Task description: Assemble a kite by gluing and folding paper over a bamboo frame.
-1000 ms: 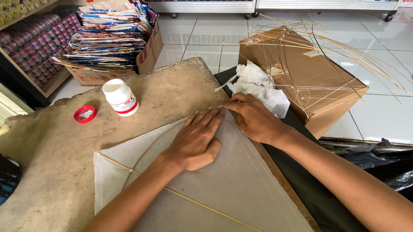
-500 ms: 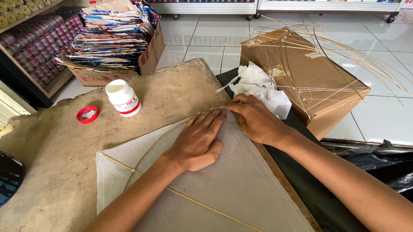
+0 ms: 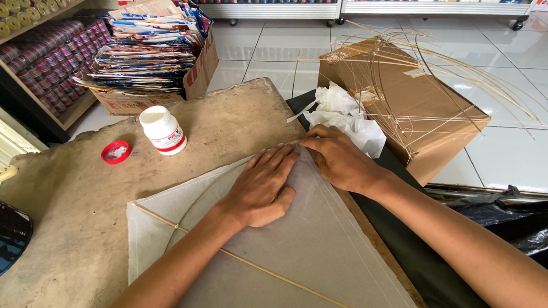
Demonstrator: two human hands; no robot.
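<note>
While both hands press: paper kite (image 3: 294,259) lies flat on tabletop (image 3: 68,213).
Left hand (image 3: 263,187): palm down, fingers together on paper.
Right hand (image 3: 341,160): fingers pinched on kite's top corner.
Glue bottle (image 3: 163,129): upright, lid (image 3: 116,152) beside.

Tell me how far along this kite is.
Done: thin sticks already lie across the paper sheet; the glue bottle stands open, red cap beside it. In hand: left hand flattens the paper, right hand presses the top corner. Left: other edges look unfolded.
</note>
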